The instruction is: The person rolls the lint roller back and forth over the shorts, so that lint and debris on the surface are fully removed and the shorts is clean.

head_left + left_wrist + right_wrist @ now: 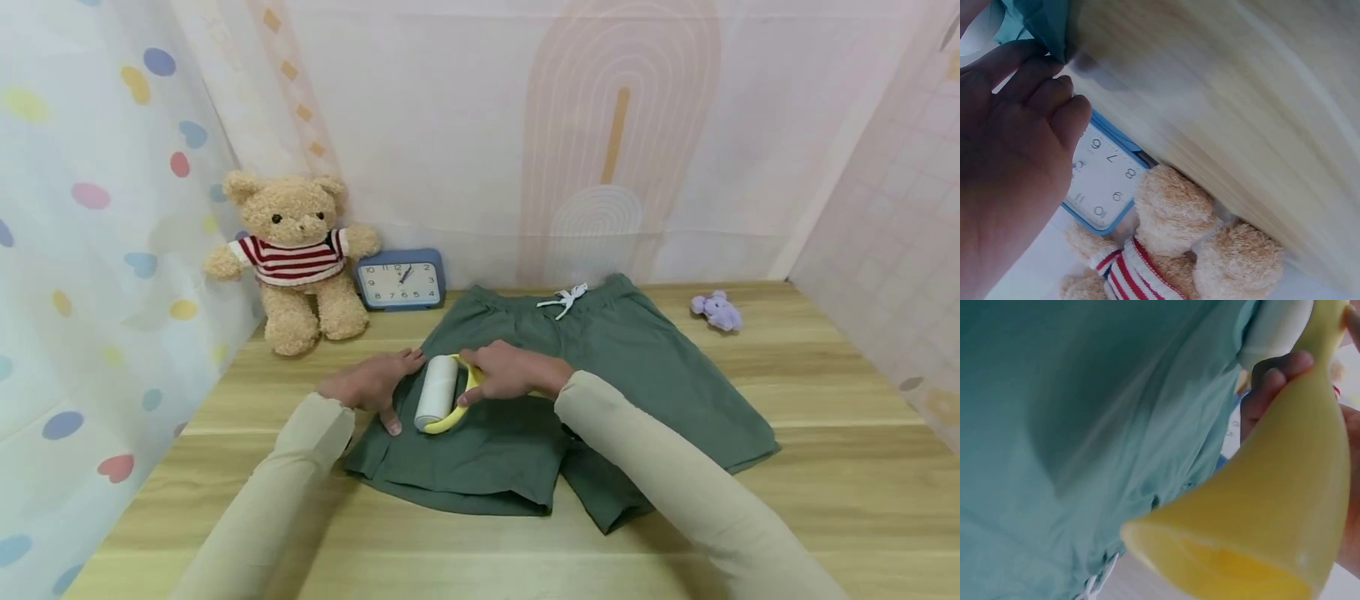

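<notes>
Dark green shorts (pixel 630 358) lie spread flat on the wooden table, with a white drawstring (pixel 564 302) at the waist. My right hand (pixel 513 371) grips the yellow handle of a lint roller (pixel 437 390), whose white roll lies over the left leg of the shorts. In the right wrist view the flared, hollow end of the handle (pixel 1254 494) fills the foreground, fingers curled round its narrower part. My left hand (pixel 372 387) rests at the outer edge of that leg, thumb apart from the fingers, beside the roll. Its fingertips meet the green cloth in the left wrist view.
At the back left a teddy bear (pixel 300 258) in a striped sweater sits beside a blue clock (pixel 401 281). A small purple plush toy (pixel 717 311) lies at the back right. Patterned curtains (pixel 450 125) border the wooden table (pixel 420 558) behind and at the sides.
</notes>
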Available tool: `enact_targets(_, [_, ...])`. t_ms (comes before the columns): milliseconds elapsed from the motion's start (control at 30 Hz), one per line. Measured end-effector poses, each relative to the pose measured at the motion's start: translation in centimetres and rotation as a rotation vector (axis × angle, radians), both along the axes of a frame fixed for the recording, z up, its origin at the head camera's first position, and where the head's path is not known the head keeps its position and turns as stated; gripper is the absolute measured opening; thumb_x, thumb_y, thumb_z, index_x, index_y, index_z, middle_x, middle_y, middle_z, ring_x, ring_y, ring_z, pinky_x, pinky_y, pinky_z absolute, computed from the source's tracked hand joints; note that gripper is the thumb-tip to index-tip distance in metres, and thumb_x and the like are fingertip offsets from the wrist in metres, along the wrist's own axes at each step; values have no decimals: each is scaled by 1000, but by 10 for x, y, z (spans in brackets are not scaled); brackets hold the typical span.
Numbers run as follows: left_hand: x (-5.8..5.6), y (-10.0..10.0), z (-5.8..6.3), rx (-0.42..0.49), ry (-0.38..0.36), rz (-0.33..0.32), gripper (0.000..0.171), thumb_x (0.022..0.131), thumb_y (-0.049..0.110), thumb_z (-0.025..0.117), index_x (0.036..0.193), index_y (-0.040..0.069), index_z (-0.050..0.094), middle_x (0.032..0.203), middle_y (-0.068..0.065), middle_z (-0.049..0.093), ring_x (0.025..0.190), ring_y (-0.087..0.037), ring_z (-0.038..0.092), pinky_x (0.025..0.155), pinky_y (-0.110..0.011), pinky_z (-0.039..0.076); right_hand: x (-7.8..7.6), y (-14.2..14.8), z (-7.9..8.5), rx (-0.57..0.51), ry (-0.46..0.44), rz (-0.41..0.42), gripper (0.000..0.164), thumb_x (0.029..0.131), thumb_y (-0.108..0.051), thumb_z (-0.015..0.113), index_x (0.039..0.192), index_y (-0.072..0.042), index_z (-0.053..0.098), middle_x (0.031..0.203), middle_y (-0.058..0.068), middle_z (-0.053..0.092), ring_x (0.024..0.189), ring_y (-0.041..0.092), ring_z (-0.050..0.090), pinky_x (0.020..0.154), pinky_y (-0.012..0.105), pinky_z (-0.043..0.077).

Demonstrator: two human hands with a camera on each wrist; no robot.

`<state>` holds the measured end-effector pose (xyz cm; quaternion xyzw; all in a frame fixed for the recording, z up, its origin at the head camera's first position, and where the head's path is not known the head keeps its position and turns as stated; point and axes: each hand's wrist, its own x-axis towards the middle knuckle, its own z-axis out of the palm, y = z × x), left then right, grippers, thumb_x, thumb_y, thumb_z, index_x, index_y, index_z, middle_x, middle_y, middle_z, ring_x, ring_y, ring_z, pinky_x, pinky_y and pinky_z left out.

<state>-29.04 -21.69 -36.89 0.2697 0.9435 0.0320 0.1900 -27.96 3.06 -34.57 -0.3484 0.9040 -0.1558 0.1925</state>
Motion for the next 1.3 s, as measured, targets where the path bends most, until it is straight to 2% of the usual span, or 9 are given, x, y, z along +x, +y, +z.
enact_targets(233, [8,-14,1,21,-15,22,121,61,24,94,157,-5,27,165,-27,19,152,-48,20,121,-60,28,0,7,0,-31,23,55,75,95,-41,68,154,-4,39,75,0,46,64,12,41,59,22,34])
enact_targets(367, [8,-10,-1,36,-15,-6,119,63,26,93,157,-4,26,166,-26,19,153,-47,19,122,-60,28,2,31,-1,-6,31,45,77,95,-42,67,156,-5,37,73,-2,45,62,11,40,59,22,33])
enact_targets(600, [6,0,-4,14,-9,-9,118,64,24,93,157,-5,27,166,-25,19,153,-45,21,123,-58,27,6,77,6,13,25,53,78,95,-42,68,155,-2,36,64,-5,40,57,10,35,58,21,32])
enact_targets(767, [8,1,-2,-8,-14,3,118,63,21,93,156,-6,26,166,-26,19,153,-45,20,123,-57,27,5,104,9,37,8,67,80,95,-42,68,155,-1,36,59,-7,32,53,8,28,56,21,30])
enact_targets(967, [11,-1,-1,-30,-14,19,117,63,20,93,156,-5,27,166,-26,20,153,-45,21,123,-57,28,2,126,9,55,-15,68,80,94,-42,69,156,-3,35,58,-10,29,52,6,25,56,20,28])
enact_targets(1133, [7,3,0,-38,-22,31,117,64,21,92,158,-3,25,167,-23,18,154,-43,20,124,-55,26,2,149,14,62,-12,64,80,93,-41,69,155,-2,36,58,-10,28,55,6,22,59,21,27])
enact_targets(1200, [4,5,0,-42,-16,27,118,64,22,93,158,-3,25,167,-22,18,155,-43,20,125,-55,26,2,158,15,71,-8,56,81,93,-42,70,155,-2,37,59,-10,34,57,6,24,62,21,29])
enact_targets(1267, [3,7,-1,-45,-16,31,118,64,22,93,158,-2,25,168,-21,18,155,-42,19,125,-55,26,3,166,15,71,0,48,81,92,-43,70,154,-2,38,64,-4,52,63,7,37,67,22,37])
enact_targets(1300, [3,7,-1,-47,-18,34,118,64,22,93,158,-2,25,168,-21,18,155,-42,19,125,-55,26,3,170,15,65,7,47,81,92,-43,71,153,-1,39,75,2,64,69,9,49,72,24,43])
